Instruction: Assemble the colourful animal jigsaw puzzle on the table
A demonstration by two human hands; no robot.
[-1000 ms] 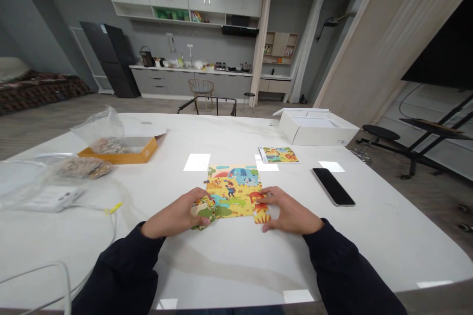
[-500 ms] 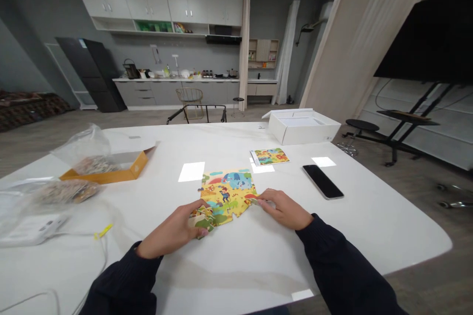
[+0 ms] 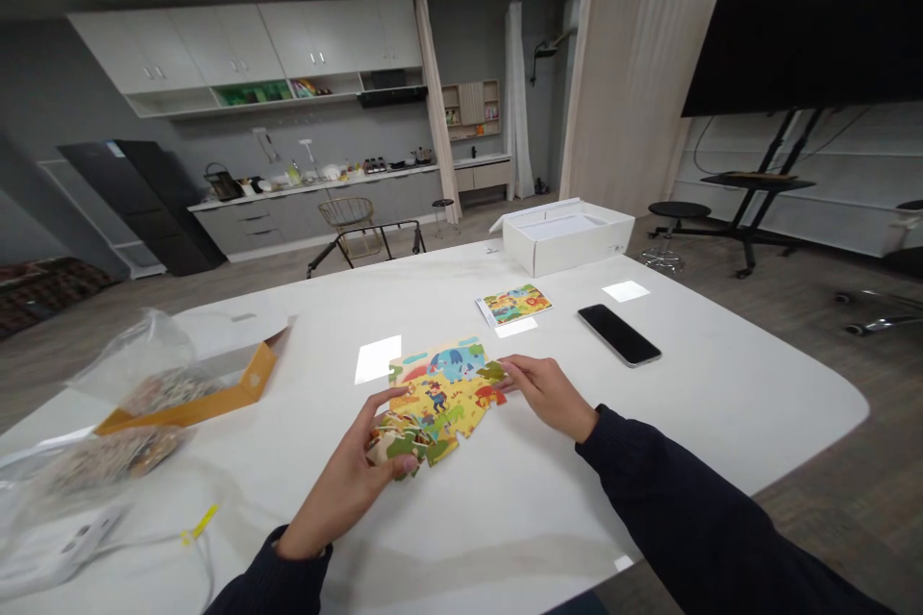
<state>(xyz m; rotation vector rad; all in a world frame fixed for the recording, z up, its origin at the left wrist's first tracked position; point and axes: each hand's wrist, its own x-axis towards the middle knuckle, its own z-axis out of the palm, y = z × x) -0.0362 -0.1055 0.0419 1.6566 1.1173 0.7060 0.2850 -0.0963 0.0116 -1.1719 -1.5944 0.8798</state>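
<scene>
A partly joined jigsaw puzzle (image 3: 441,394) with a blue elephant and a yellow ground lies flat on the white table. My left hand (image 3: 361,461) is closed round a handful of loose puzzle pieces (image 3: 400,437) at the puzzle's near left corner. At the right edge, my right hand (image 3: 544,389) pinches a green puzzle piece (image 3: 493,372) between thumb and fingers. Just below that piece, a red and orange patch juts out from the puzzle's edge. Behind the puzzle rests a picture card (image 3: 513,305) with a similar animal scene.
A black phone (image 3: 618,333) lies to the right. An open white box (image 3: 566,238) stands at the far edge. On the left are an orange box (image 3: 252,384), plastic bags of pieces (image 3: 108,461) and a white power strip (image 3: 62,548) with its cable.
The view has turned and tilted. My right hand has moved up along the puzzle's right edge; the green piece now shows in its fingers, and the red-orange patch lies clear of them.
</scene>
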